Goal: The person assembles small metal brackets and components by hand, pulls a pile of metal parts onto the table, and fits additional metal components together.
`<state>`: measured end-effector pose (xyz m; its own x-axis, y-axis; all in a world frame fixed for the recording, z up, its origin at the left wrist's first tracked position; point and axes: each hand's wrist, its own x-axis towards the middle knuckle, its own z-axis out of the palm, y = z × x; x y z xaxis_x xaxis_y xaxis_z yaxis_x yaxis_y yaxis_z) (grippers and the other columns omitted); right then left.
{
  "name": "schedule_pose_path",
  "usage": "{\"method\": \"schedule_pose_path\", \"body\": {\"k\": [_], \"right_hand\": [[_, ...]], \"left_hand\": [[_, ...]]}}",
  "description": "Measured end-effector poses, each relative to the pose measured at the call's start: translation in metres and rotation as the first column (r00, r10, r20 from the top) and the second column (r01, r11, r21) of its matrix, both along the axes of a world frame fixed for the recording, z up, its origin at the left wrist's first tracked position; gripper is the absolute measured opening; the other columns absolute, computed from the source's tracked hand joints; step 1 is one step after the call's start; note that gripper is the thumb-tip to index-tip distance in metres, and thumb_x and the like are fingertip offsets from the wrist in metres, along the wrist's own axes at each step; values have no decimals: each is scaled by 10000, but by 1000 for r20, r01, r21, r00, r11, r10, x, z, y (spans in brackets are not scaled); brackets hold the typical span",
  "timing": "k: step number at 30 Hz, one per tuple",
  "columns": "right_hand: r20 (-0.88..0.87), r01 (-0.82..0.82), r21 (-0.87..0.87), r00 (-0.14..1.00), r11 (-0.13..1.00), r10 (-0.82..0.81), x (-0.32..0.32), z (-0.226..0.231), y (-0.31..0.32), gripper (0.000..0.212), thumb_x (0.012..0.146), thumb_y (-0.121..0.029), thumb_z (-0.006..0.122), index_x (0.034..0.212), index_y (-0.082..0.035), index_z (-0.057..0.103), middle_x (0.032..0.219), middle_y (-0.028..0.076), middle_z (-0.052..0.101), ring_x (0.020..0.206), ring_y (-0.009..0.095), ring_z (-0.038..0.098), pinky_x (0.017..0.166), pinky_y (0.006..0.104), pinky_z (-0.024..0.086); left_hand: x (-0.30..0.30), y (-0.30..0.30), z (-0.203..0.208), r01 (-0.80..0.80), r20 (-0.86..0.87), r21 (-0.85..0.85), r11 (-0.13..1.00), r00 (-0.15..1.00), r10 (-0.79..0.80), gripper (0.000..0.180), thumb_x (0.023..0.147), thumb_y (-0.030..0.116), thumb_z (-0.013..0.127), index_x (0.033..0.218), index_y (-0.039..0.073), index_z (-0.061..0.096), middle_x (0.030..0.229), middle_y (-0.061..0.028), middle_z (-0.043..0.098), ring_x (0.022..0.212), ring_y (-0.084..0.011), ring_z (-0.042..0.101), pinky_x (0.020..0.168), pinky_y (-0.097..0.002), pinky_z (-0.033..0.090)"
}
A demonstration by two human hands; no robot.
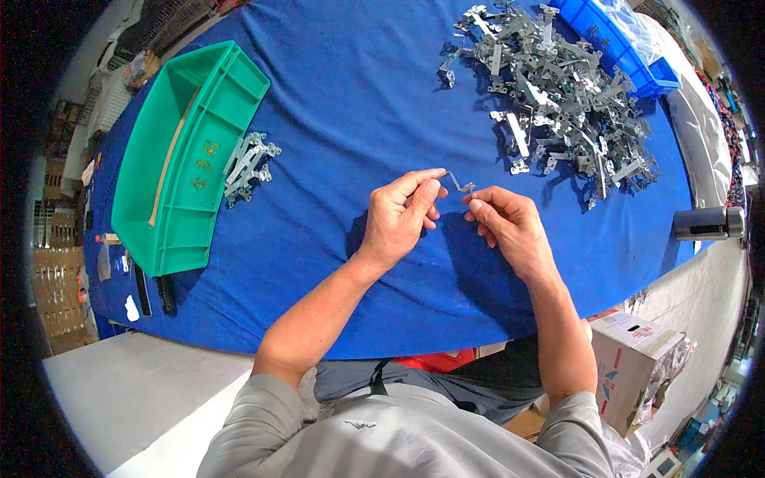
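Observation:
Above the middle of the blue cloth, a small bent metal bracket [456, 183] spans the gap between my two hands. My left hand [401, 209] pinches its left end between thumb and forefinger, the other fingers curled. The thumb and forefinger of my right hand [507, 224] close at the bracket's other end. Far right of them lies a big heap of similar silvery metal brackets [558, 103]. A smaller stack of brackets [249, 166] lies to the left, against a green bin.
The green plastic bin [227, 92] stands at the left of the blue cloth [335, 103]. A blue plastic crate [613, 49] sits behind the heap. A metal cylinder [708, 224] lies at the right edge. Below that edge stands a cardboard box [633, 338].

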<state>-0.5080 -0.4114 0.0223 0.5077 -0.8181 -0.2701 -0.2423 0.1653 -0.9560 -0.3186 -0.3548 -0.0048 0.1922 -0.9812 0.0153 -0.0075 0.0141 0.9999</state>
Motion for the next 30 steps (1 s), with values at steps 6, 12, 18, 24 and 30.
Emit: {"method": "schedule_pose_path", "body": {"k": [6, 12, 18, 24, 30], "right_hand": [[-24, 18, -23, 1000, 1000, -18, -1, 2, -1, 219, 968, -197, 587, 1003, 0, 675, 797, 30, 670, 657, 74, 554, 558, 235, 449], [-19, 44, -15, 999, 999, -44, 0, 2, -2, 211, 970, -137, 550, 1095, 2, 646, 787, 24, 634, 653, 82, 551, 588, 236, 465], [239, 46, 268, 964, 962, -113, -3, 3, -7, 223, 965, -108, 557, 1145, -5, 639, 802, 17, 612, 701, 80, 564, 610, 231, 475], [156, 48, 106, 986, 993, -64, -3, -1, -6, 152, 966, -139, 583, 1019, -5, 632, 787, 11, 595, 694, 79, 553, 597, 234, 467], [149, 86, 79, 984, 993, -97, -2, -2, -6, 140, 980, -160, 571, 961, -26, 606, 770, -2, 568, 678, 73, 527, 585, 232, 454]], "left_hand": [[0, 0, 0, 17, -6, 19, 1000, 1000, -17, 275, 1005, 181, 551, 1189, 0, 648, 957, -93, 695, 705, -74, 602, 568, -218, 531], [2, -2, 3, 119, 277, -266, 957, 960, -42, 200, 914, 42, 627, 1094, -6, 700, 995, -110, 701, 865, -151, 654, 763, -268, 521], [2, -2, 1, 136, 290, -279, 951, 956, -51, 199, 891, 28, 649, 1079, 3, 709, 994, -115, 702, 899, -165, 657, 796, -274, 512], [0, 1, 9, 193, 309, -195, 962, 943, -127, 234, 854, 16, 684, 1086, 17, 711, 1009, -107, 697, 852, -139, 649, 717, -255, 516], [-1, 1, 6, 209, 343, -225, 952, 931, -123, 290, 838, 3, 694, 1126, 35, 700, 1024, -102, 690, 845, -142, 649, 706, -251, 514]]}}
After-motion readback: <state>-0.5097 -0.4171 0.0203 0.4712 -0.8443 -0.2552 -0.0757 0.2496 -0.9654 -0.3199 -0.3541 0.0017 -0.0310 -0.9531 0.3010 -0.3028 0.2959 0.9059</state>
